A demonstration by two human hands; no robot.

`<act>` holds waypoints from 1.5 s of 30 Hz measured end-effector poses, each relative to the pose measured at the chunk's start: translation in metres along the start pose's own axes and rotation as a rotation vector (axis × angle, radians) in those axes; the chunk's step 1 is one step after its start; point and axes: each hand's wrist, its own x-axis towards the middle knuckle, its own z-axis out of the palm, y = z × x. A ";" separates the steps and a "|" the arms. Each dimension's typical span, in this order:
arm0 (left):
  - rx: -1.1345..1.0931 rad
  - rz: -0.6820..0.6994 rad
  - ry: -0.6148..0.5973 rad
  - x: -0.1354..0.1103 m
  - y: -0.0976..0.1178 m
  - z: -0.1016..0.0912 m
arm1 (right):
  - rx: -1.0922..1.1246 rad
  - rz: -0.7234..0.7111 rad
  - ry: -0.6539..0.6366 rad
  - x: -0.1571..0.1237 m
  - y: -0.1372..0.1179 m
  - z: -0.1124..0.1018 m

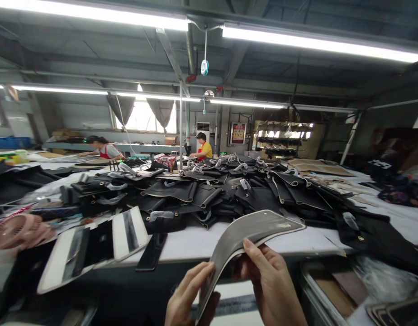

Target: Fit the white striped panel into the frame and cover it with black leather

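Note:
A curved grey panel with a pale edge [244, 233] is held up in front of me over the near edge of the white worktable [195, 242]. My left hand [188, 296] grips its lower left edge with fingers wrapped round it. Its right side is pinched by my right hand [272, 283], thumb on the near face. A large heap of black leather bag parts [209, 192] covers the table just behind the panel.
White-edged panels [93, 246] and a black strip [151, 251] overhang the table's front at left, beside a pink fan [15, 231]. A bin with brown pieces [334, 290] stands at lower right. Two people [204, 147] work at far tables.

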 end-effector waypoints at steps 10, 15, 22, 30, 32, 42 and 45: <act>0.016 -0.124 0.090 0.008 0.021 -0.081 | -0.616 -0.339 0.451 -0.032 0.010 -0.072; -0.019 -0.544 -0.090 -0.016 0.024 -0.104 | -0.787 -0.223 0.386 -0.037 0.018 -0.127; -0.384 -1.141 -0.239 -0.044 -0.006 -0.092 | -0.157 0.507 0.158 -0.065 0.066 -0.154; -0.370 -1.315 -0.266 -0.063 -0.049 -0.083 | -0.181 0.626 0.211 -0.051 0.102 -0.171; -0.345 -1.320 -0.271 -0.053 -0.059 -0.080 | -0.216 0.621 0.209 -0.034 0.103 -0.172; -0.011 -1.211 -0.299 0.001 -0.124 -0.053 | -0.317 0.611 0.195 0.058 0.115 -0.183; 0.072 -1.207 -0.313 -0.001 -0.143 -0.049 | -0.351 0.633 0.200 0.071 0.124 -0.188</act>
